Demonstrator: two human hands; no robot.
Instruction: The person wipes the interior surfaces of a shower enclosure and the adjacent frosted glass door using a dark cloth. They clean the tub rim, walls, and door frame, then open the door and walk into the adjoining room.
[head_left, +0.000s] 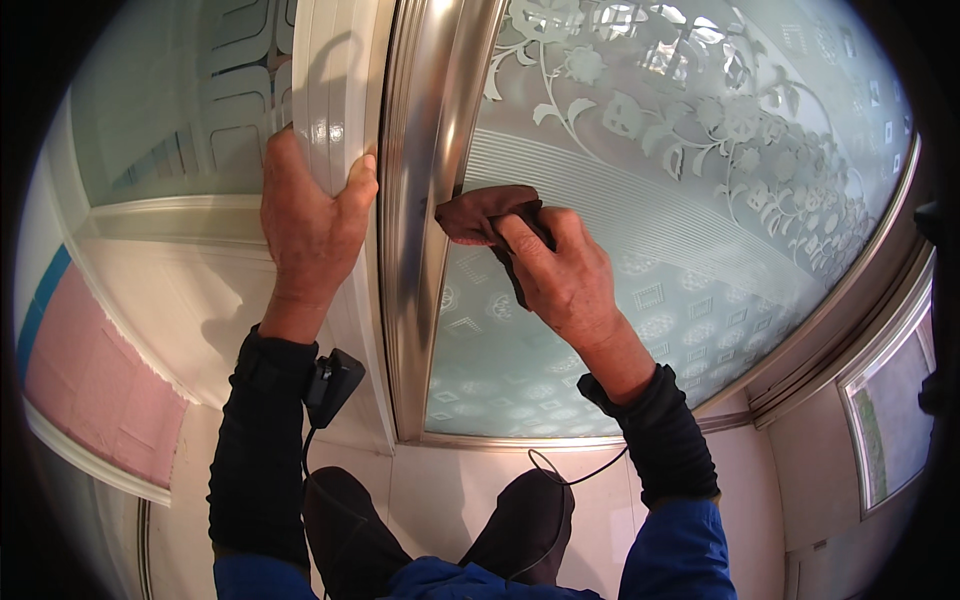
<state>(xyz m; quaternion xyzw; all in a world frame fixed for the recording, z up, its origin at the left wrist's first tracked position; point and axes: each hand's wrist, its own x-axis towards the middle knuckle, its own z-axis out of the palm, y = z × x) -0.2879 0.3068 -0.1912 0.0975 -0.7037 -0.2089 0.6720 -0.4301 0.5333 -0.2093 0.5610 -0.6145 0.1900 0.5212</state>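
My left hand (311, 217) grips the edge of a white door (337, 97), its thumb on the near face and its fingers hidden behind. In my right hand (566, 270) is a bunched dark brown cloth (491, 210), pinched between thumb and fingers. The cloth lies over the patterned frosted glass panel (600, 247), and its left tip reaches the shiny metal frame (427, 187). Whether it presses on the frame cannot be told. Etched flowers, fine stripes and small squares cover the glass.
A black device (334, 386) is strapped at my left wrist, with a thin cable (559, 480) hanging past my legs. Left of me is a pink cloth mat (105, 367) with a blue strip. Pale tiles (427, 487) form the floor. At far right stands a framed window pane (892, 412).
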